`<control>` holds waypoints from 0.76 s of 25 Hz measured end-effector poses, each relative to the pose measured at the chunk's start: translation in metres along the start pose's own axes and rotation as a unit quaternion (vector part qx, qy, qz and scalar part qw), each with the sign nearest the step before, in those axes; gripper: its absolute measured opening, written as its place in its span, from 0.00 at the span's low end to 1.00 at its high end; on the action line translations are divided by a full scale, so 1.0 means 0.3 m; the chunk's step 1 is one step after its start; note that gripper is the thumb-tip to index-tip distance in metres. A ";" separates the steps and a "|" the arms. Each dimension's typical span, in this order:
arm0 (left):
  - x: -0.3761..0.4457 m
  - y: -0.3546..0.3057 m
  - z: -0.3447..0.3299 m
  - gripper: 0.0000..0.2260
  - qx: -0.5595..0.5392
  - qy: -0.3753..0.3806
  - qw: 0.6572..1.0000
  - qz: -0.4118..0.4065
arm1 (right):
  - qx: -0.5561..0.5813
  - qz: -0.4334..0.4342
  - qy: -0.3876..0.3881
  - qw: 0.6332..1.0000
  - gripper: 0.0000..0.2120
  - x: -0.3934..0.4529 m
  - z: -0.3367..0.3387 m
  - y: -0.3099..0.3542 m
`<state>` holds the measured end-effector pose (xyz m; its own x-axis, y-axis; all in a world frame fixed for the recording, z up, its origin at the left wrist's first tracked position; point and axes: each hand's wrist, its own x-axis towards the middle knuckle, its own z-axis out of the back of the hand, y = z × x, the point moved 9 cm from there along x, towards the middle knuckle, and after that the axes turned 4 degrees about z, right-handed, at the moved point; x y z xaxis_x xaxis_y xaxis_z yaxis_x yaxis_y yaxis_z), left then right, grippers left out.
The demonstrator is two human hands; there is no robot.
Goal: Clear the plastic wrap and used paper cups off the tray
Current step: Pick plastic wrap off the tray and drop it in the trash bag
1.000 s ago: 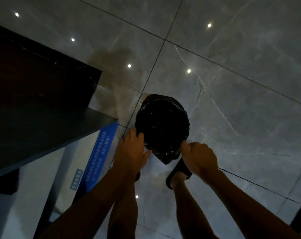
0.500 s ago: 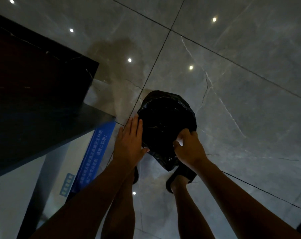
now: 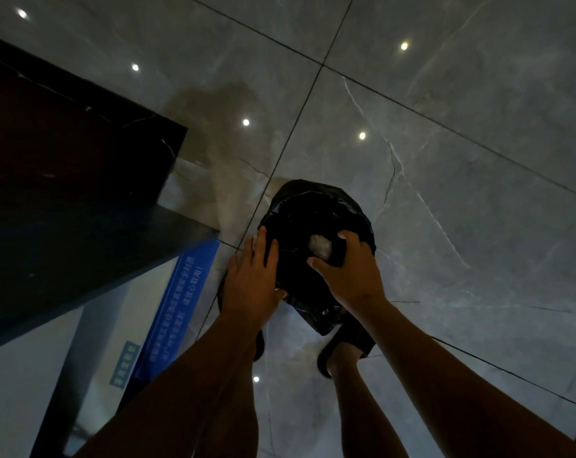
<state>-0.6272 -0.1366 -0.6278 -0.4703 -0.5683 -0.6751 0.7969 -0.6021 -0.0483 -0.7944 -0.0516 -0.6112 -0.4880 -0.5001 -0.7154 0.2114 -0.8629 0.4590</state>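
A crumpled wad of plastic wrap [image 3: 320, 247], pale and glossy, sits in the mouth of a black bin bag [image 3: 313, 219], framed between the thumb and forefinger of the right hand [image 3: 349, 276]. That hand's fingers [image 3: 349, 239] are curved and spread over the bag's right rim, thumb on the near side of the wad and fingertips on the far side, pressed onto the black plastic; whether they actually pinch the wad cannot be told. The left hand [image 3: 251, 285] lies flat against the bag's left side, its fingers [image 3: 263, 246] straight and close together, tips pointing away from the person and resting on the film, thumb tucked along the bag's lower edge. Loose black plastic hangs down below both palms.

Beneath the wrists are two bare legs, the right foot in a dark slipper [image 3: 342, 345] directly under the bag's drooping end. All of this stands on a glossy grey marble-look floor [image 3: 461, 193] with dark grout lines and small reflected ceiling lights. Left of the left hand's fingers a dark counter [image 3: 81, 226] juts out, and below its corner a blue sign [image 3: 177, 305] with white characters runs down a pale panel.
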 end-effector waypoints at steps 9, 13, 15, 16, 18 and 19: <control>-0.141 -0.035 0.188 0.34 0.001 0.030 0.999 -0.011 | -0.168 0.013 0.095 0.981 0.26 -0.192 0.141 -0.027; -0.311 -0.056 0.316 0.24 0.019 0.051 0.998 -0.034 | -0.205 0.032 0.100 0.973 0.25 -0.363 0.259 0.055; -0.397 -0.057 0.370 0.23 0.022 0.057 0.997 -0.036 | -0.212 0.036 0.099 0.972 0.24 -0.439 0.313 0.104; -0.449 -0.057 0.407 0.23 0.021 0.061 0.997 -0.034 | -0.214 0.038 0.095 0.971 0.24 -0.489 0.346 0.135; -0.561 -0.053 0.470 0.25 0.021 0.077 0.997 -0.026 | -0.220 0.045 0.090 0.970 0.22 -0.598 0.400 0.197; -0.621 -0.049 0.502 0.26 0.023 0.082 0.996 -0.023 | -0.226 0.047 0.088 0.969 0.22 -0.658 0.422 0.226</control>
<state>-0.6082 -0.1063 -0.3905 -0.4341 -0.4433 -0.7843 0.7568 -0.6516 -0.0506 -0.7908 -0.0022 -0.3721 -0.3049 -0.5474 -0.7794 0.6167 -0.7371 0.2764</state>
